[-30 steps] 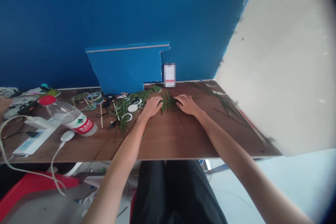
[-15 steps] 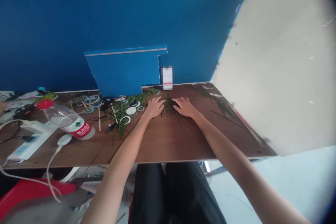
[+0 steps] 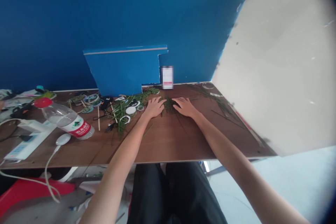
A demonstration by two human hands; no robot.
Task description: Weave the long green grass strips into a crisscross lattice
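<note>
My left hand (image 3: pixel 155 107) rests palm down on the brown table (image 3: pixel 168 140), its fingers apart and pointing inward. Opposite it, my right hand (image 3: pixel 186 107) also lies flat with spread fingers. Between the two sits a small patch of thin green grass-like blades (image 3: pixel 168 105), which the fingertips of both hands touch or nearly touch. Neither hand grips anything. Left of my left hand, a larger heap of green blades (image 3: pixel 122 112) is mixed with a white disc (image 3: pixel 130 110) and several rings.
A plastic water bottle (image 3: pixel 69 120) lies at the left, near a white power strip (image 3: pixel 28 143) and a round charger (image 3: pixel 63 139). A blurred, phone-like white rectangle (image 3: pixel 168 77) stands against the blue wall. More green blades (image 3: pixel 225 106) lie right. A pale wall (image 3: pixel 275 70) borders that side.
My hands have hardly moved; the fingertips have shifted slightly around the green blades. The whole view has tilted a little.
</note>
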